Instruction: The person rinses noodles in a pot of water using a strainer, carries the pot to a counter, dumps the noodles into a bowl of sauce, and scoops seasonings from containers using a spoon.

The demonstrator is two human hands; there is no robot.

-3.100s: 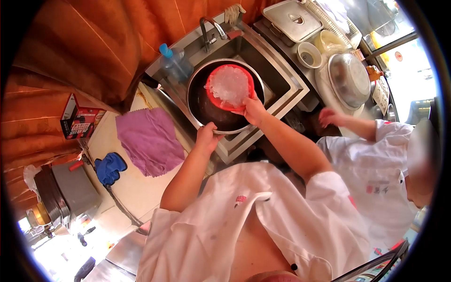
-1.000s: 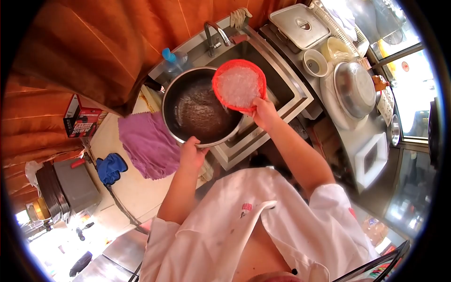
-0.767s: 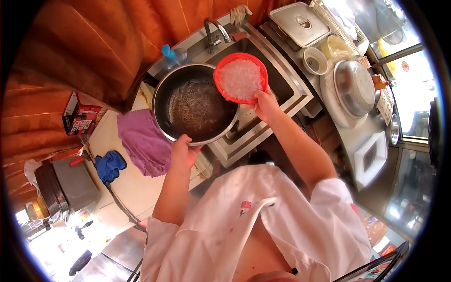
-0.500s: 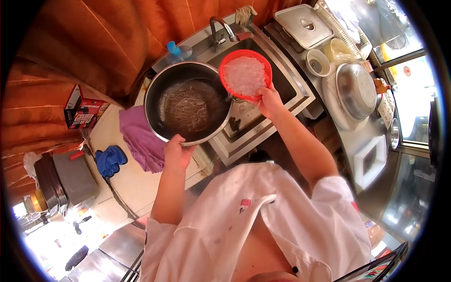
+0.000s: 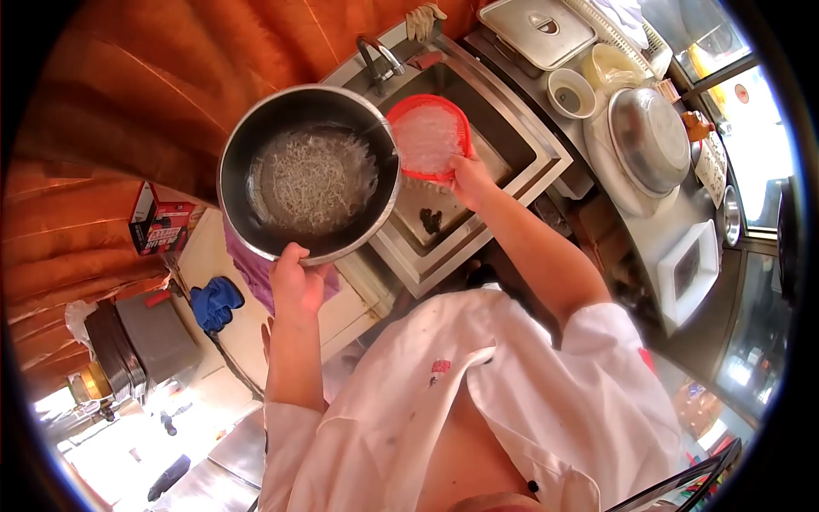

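My left hand (image 5: 299, 286) grips the near rim of a large dark-lined metal pot (image 5: 243, 192). Clear liquid and a mass of small pale strands or bits (image 5: 311, 179) lie in its bottom; their kind I cannot tell. Closed on the edge of a round red plastic colander (image 5: 467, 136), my right hand (image 5: 471, 181) holds it beside the pot, over the sink (image 5: 512, 166). Whitish, translucent contents (image 5: 425, 141) cover the inside of the colander. The pot's right rim is close to the colander; whether they touch is unclear.
Behind the sink stands a faucet (image 5: 375, 64) with a glove (image 5: 424, 21) nearby. Purple cloth (image 5: 247, 264) lies partly under the pot, a blue cloth (image 5: 215, 305) further left. On the right counter are a lidded steel tray (image 5: 542, 34), a bowl (image 5: 572, 92) and an upturned metal basin (image 5: 650, 141).
The pot has moved left and appears larger, closer to me, with its contents shifted inside. The colander has moved slightly left and tilted with my right hand. Both hands keep their hold.
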